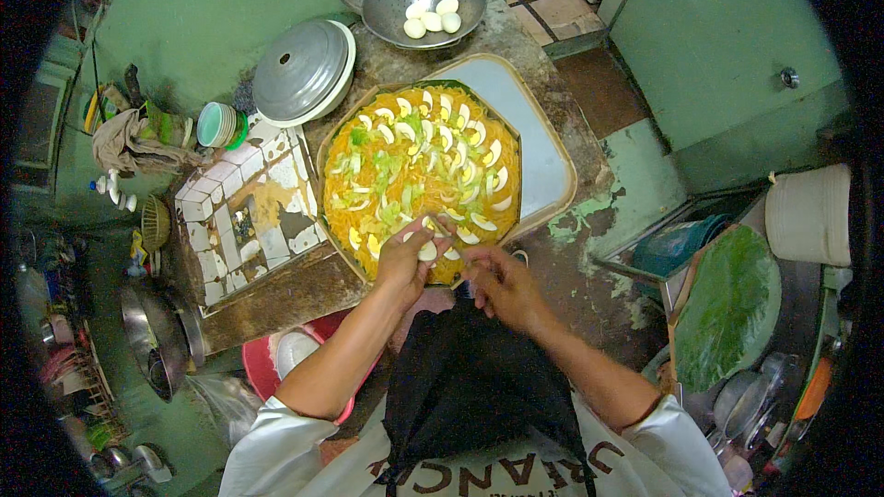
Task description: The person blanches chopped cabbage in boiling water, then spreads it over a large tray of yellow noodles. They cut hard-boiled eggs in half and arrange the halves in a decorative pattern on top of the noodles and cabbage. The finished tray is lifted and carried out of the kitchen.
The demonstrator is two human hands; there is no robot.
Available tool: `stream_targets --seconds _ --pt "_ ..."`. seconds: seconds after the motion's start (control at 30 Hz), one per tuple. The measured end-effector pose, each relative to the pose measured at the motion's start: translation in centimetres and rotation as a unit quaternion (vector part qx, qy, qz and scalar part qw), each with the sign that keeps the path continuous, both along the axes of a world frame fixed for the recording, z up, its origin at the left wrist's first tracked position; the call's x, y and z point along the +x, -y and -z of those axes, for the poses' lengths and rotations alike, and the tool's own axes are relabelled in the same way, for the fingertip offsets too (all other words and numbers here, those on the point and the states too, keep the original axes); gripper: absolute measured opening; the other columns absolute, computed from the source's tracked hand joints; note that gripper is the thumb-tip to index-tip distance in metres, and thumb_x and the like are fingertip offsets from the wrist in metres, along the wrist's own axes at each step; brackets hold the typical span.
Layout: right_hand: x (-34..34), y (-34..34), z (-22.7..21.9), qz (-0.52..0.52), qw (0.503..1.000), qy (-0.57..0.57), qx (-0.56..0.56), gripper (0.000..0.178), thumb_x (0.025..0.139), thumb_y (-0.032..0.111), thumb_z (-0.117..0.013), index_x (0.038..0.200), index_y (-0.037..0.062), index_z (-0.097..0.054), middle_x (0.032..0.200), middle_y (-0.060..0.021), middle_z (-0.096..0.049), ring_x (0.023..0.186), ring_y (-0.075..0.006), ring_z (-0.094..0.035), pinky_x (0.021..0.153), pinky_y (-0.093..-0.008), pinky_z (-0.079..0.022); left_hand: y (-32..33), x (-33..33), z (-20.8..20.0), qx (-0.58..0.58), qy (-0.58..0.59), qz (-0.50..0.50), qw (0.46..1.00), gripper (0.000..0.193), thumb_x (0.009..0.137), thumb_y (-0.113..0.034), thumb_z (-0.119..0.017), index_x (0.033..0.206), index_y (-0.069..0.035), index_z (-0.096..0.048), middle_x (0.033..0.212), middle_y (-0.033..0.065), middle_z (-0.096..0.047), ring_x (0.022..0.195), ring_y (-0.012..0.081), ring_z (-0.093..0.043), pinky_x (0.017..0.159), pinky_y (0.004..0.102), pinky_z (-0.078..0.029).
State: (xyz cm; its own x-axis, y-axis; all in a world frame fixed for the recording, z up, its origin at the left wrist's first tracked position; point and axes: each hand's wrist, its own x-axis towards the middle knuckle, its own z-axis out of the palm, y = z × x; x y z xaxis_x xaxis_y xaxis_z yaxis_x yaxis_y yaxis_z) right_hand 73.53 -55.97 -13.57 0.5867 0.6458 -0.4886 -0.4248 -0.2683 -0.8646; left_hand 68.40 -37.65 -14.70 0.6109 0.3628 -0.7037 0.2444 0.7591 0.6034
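Note:
My left hand (402,262) is closed around a cut boiled egg (427,250), its white and yolk showing, above the near edge of a large tray. Just to its right, my right hand (505,287) has its fingers curled; whatever they pinch is too small to make out. Yellow noodles (343,207) fill the eight-sided tray (520,161). Egg wedges (406,132) and chopped pale green leaves (394,168) lie scattered over the noodles, with the wedges densest on the far and right parts. Several whole peeled eggs (432,22) sit in a metal colander (385,11) at the back.
Under the noodle tray lies a light blue tray (543,161) on a worn counter (575,143). A lidded pot (299,74) and stacked bowls (218,124) stand to the left, beside broken white tiles (207,230). At right are a large leaf (723,308) and a white bucket (810,213).

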Motion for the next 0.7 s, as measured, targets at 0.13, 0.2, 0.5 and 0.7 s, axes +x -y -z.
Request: stream_targets --seconds 0.13,0.2,0.5,0.7 --pt "-2.7 0.8 2.1 -0.011 0.990 0.137 0.032 0.028 0.096 0.017 -0.056 0.122 0.0046 -0.057 0.091 -0.0033 -0.062 0.063 -0.0083 -0.051 0.057 -0.0240 -0.044 -0.7 -1.4 -0.7 -0.036 0.013 0.026 0.999 0.029 0.093 0.004 -0.047 0.120 0.011 -0.048 0.115 0.0224 -0.058 0.101 0.0335 -0.065 0.089 0.0402 -0.058" --pt "-3.2 0.5 3.7 -0.007 0.986 0.163 0.018 0.028 0.096 0.017 -0.055 0.121 0.0045 -0.057 0.092 -0.0038 -0.063 0.063 -0.0083 -0.052 0.058 -0.0241 -0.044 -1.2 -1.8 -0.9 -0.046 -0.012 0.021 0.999 0.029 0.093 0.004 -0.048 0.120 0.011 -0.048 0.115 0.0228 -0.058 0.100 0.0340 -0.065 0.090 0.0406 -0.057" --pt "-2.9 -2.9 3.0 0.077 0.994 -0.082 0.008 0.028 0.098 0.016 -0.050 0.122 0.0036 -0.054 0.098 -0.0087 -0.066 0.054 -0.0106 -0.056 0.044 -0.0228 -0.044 -3.0 -1.5 -0.7 -0.010 -0.018 0.044 0.999 0.030 0.094 0.003 -0.046 0.123 0.009 -0.049 0.114 0.0200 -0.060 0.101 0.0323 -0.065 0.089 0.0392 -0.057" --pt "-6.3 -2.7 1.2 0.044 0.994 0.084 0.053 0.026 0.096 0.011 -0.054 0.120 0.0028 -0.054 0.087 -0.0036 -0.061 0.058 -0.0085 -0.053 0.047 -0.0224 -0.043 -3.9 -2.6 -1.4 -0.014 0.003 0.102 0.995 0.035 0.093 -0.006 -0.047 0.127 0.006 -0.047 0.118 0.0190 -0.060 0.108 0.0305 -0.063 0.095 0.0373 -0.054"
